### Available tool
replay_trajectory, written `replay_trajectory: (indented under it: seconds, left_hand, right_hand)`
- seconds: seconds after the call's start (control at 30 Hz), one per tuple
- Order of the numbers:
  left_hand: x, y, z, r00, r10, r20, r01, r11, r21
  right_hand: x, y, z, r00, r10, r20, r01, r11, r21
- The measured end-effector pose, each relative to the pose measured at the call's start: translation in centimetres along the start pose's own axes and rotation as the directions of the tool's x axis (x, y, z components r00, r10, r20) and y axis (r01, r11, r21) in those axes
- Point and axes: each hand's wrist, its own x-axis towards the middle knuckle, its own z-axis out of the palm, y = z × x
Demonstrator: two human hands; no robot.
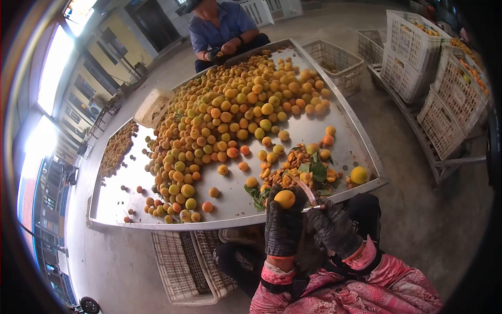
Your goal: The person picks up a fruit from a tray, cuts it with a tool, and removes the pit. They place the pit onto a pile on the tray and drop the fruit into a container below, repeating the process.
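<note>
My left hand [283,227], in a dark glove, holds an orange-yellow apricot [285,199] upright at the table's near edge. Close beside it, my gloved right hand [336,228] is closed around a thin tool [307,191] with a curved pinkish strip and a shiny metal part; its exact kind I cannot tell. Just beyond both hands lies a heap of split apricot pieces [298,159] mixed with green leaves [318,170]. A larger yellow fruit [359,175] sits at the right corner. Whole apricots [225,118] cover much of the metal table [345,118].
Across the table sits a person in a blue shirt [225,26], hands at the fruit. A pale basin [152,107] rests on the left edge. Plastic crates stand below [180,267], behind the right side [334,65], and stacked on a cart [410,57].
</note>
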Motion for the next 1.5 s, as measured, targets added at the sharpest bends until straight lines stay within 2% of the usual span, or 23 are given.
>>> replay_trajectory:
  seconds: [0.07,0.1,0.13,0.17,0.2,0.23,0.27,0.43,0.5,0.53,0.57,0.6,0.67,0.7,0.77,0.87,0.9,0.97,1.07,1.2,1.27,1.37,1.5]
  left_hand:
    - [-0.6,0.2,0.8,1.000,-0.020,0.000,0.020,0.999,0.029]
    - [-0.8,0.2,1.1,0.999,-0.038,-0.001,0.038,0.998,0.059]
    - [-0.9,0.0,1.0,0.999,-0.043,0.002,0.043,0.997,0.059]
    - [-1.1,-0.2,0.8,0.999,-0.042,0.019,0.038,0.982,0.183]
    - [-1.2,-0.3,0.7,0.998,-0.043,0.035,0.030,0.952,0.305]
    - [-1.4,-0.2,0.8,0.998,-0.046,0.035,0.033,0.952,0.305]
    - [-1.6,0.1,1.2,0.997,-0.061,0.042,0.046,0.954,0.297]
    - [-1.9,1.2,1.3,0.994,-0.067,-0.082,0.095,0.906,0.413]
    - [-2.0,1.5,1.2,0.991,-0.098,-0.090,0.123,0.935,0.332]
    - [-2.0,1.6,1.1,0.991,-0.096,-0.090,0.121,0.935,0.335]
    - [-2.1,1.6,0.9,0.989,-0.109,-0.096,0.129,0.964,0.232]
    - [-2.1,1.6,0.7,0.988,-0.120,-0.099,0.132,0.983,0.128]
    - [-1.9,1.2,0.4,0.992,-0.074,-0.107,0.087,0.989,0.119]
    - [-1.9,1.0,0.3,0.992,-0.038,-0.118,0.050,0.993,0.103]
    - [-1.9,1.1,0.0,0.996,-0.007,-0.093,0.026,0.978,0.209]
    - [-2.0,0.9,0.3,0.998,0.026,-0.055,-0.009,0.955,0.295]
    - [-2.0,0.9,0.5,0.998,0.032,-0.048,-0.018,0.960,0.279]
    - [-2.1,0.9,0.7,0.998,0.031,-0.059,-0.013,0.958,0.287]
    - [-2.3,1.0,1.0,0.998,0.026,-0.065,-0.007,0.963,0.271]
    - [-2.4,1.1,0.8,0.998,0.020,-0.061,-0.001,0.958,0.287]
    - [-2.4,1.0,0.3,0.998,0.036,-0.048,-0.019,0.949,0.313]
    - [-2.3,1.8,0.2,0.998,-0.010,-0.059,0.032,0.923,0.384]
    - [-2.5,4.1,1.8,0.995,-0.096,0.018,0.070,0.832,0.550]
  right_hand:
    - [0.1,-0.1,0.0,0.941,0.336,0.035,-0.333,0.909,0.252]
    - [0.0,0.7,-0.2,0.941,0.336,0.031,-0.333,0.908,0.253]
    - [-0.1,2.3,-0.4,0.975,-0.214,-0.061,0.186,0.935,-0.302]
    - [0.0,3.5,-0.5,0.732,-0.663,0.157,0.535,0.417,-0.735]
    - [0.3,4.0,-0.3,0.734,-0.662,0.154,0.531,0.418,-0.737]
    - [0.5,4.4,0.0,0.853,-0.521,0.014,0.470,0.758,-0.452]
    - [0.7,4.8,0.2,0.946,-0.320,-0.048,0.316,0.946,-0.075]
    - [1.2,4.2,0.1,0.958,-0.286,-0.015,0.285,0.957,-0.058]
    - [1.3,3.0,-0.3,0.957,-0.290,0.019,0.290,0.949,-0.125]
    - [1.4,2.8,-0.7,0.848,-0.527,0.058,0.499,0.756,-0.423]
    - [1.3,2.7,-0.8,0.689,-0.704,0.173,0.613,0.439,-0.657]
    - [1.0,2.3,-0.6,0.686,-0.707,0.173,0.618,0.440,-0.651]
    - [-0.1,1.0,0.0,0.843,-0.535,0.046,0.492,0.734,-0.467]
    - [-0.4,0.4,0.0,0.843,-0.536,0.047,0.493,0.735,-0.465]
    - [-0.9,-0.5,0.0,0.727,-0.655,0.205,0.583,0.432,-0.688]
    - [-1.3,-0.9,0.4,0.715,-0.652,0.252,0.541,0.288,-0.790]
    - [-1.2,-0.7,0.6,0.716,-0.652,0.251,0.539,0.289,-0.791]
    - [-0.9,-0.1,1.1,0.814,-0.566,0.131,0.484,0.535,-0.693]
    - [-1.0,0.1,1.2,0.814,-0.577,0.070,0.473,0.588,-0.656]
    - [-1.1,0.5,0.9,0.826,-0.547,0.132,0.491,0.586,-0.644]
    - [-0.8,0.9,0.2,0.666,-0.660,0.348,0.628,0.245,-0.738]
    - [-0.7,2.8,0.1,0.706,-0.614,0.352,0.649,0.365,-0.667]
    - [-0.3,1.6,-1.8,0.684,-0.558,0.469,0.687,0.279,-0.671]
